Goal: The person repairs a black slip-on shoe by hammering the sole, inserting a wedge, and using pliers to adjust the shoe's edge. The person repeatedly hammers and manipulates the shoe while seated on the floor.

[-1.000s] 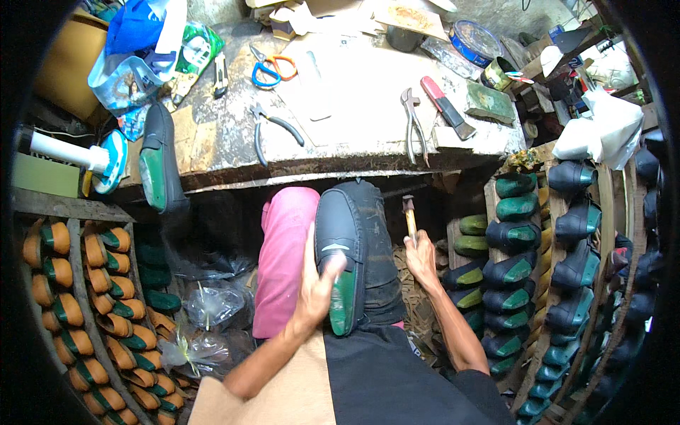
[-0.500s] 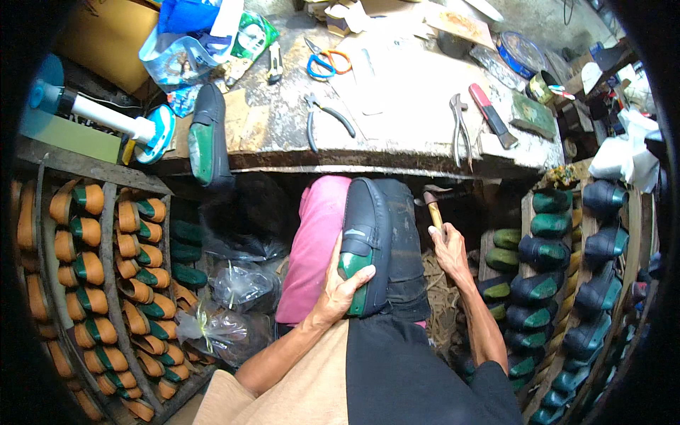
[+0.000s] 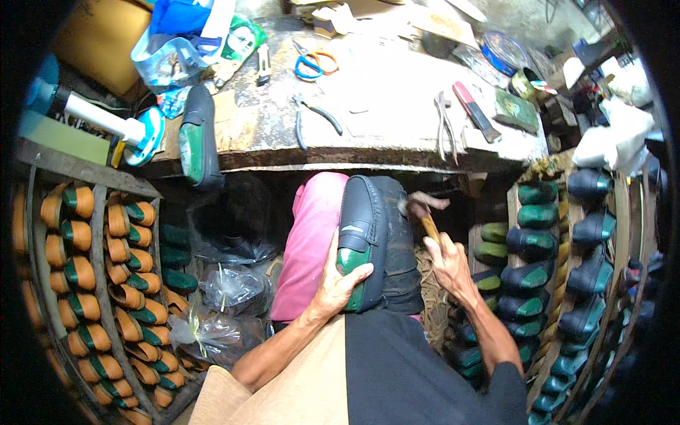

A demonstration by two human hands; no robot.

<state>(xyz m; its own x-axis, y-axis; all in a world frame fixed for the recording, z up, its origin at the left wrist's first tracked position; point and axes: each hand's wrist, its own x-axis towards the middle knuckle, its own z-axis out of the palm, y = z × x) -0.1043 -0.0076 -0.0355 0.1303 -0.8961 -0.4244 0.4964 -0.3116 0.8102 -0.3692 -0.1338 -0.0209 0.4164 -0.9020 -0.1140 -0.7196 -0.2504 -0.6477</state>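
Shoe (image 3: pixel 365 234), dark navy with a green insole, stands on its heel end on the person's lap, propped against the dark-clad right thigh and just beside the pink-clad left thigh (image 3: pixel 308 241). Left hand (image 3: pixel 338 280) grips its lower end from the left, thumb across the green lining and fingers curled around the heel, so the shoe lies directly above and partly inside that hand. Right hand (image 3: pixel 448 263) sits to the right of the shoe, apart from it, closed in a fist around the wooden handle of a hammer (image 3: pixel 421 212), whose blurred head hangs near the shoe's upper right edge; whether it touches the leather cannot be told. Beyond the knees runs a worn workbench (image 3: pixel 382 138) carrying pliers (image 3: pixel 315 117), orange-and-blue scissors (image 3: pixel 312 64), pincers (image 3: pixel 445 124) and a second dark shoe (image 3: pixel 196 138) lying over its front edge. Racks of orange shoes (image 3: pixel 106 283) fill the left side, and racks of dark shoes (image 3: pixel 567 262) fill the right.
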